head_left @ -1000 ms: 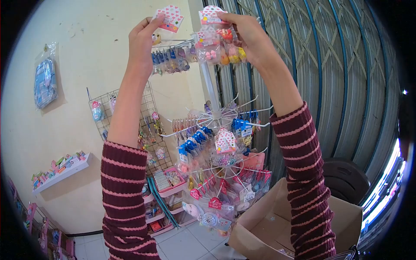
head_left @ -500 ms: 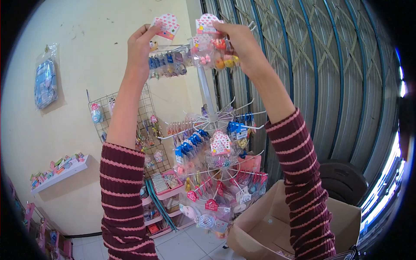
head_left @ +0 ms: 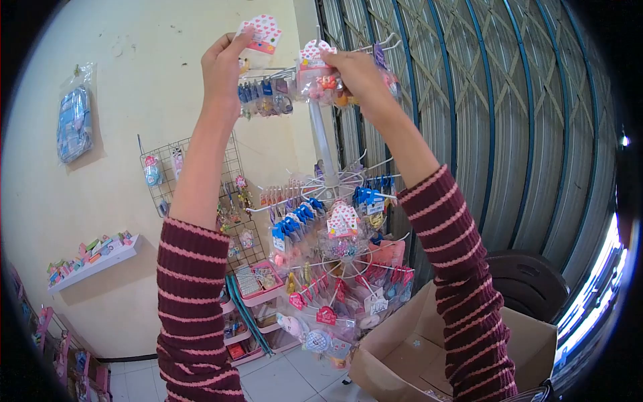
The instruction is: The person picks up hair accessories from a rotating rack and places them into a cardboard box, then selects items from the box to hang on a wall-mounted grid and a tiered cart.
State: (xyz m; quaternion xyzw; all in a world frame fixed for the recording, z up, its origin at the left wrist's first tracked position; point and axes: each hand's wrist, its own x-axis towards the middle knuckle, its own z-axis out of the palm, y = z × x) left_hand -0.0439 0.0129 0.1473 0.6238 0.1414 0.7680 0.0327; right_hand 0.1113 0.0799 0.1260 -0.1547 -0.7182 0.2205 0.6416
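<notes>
In the upper left of the frame, the person's left hand [head_left: 222,70] pinched 1 white paper card with pink hearts [head_left: 264,32]. At top centre, the right hand [head_left: 362,79] gripped 1 arched, heart-printed pink-and-white card [head_left: 312,51] near the top of a white metal display rack [head_left: 322,137].

The cards [head_left: 266,33] at top centre looked like smooth printed paper, the packets [head_left: 313,88] below them clear, glossy plastic. The rack [head_left: 320,134] at centre was smooth, white-coated metal. Both sleeves [head_left: 193,285] were matt, ribbed knit cloth. At upper right the shutter [head_left: 439,87] was ridged metal, dully shiny; at lower right the box [head_left: 386,365] was matt cardboard.
</notes>
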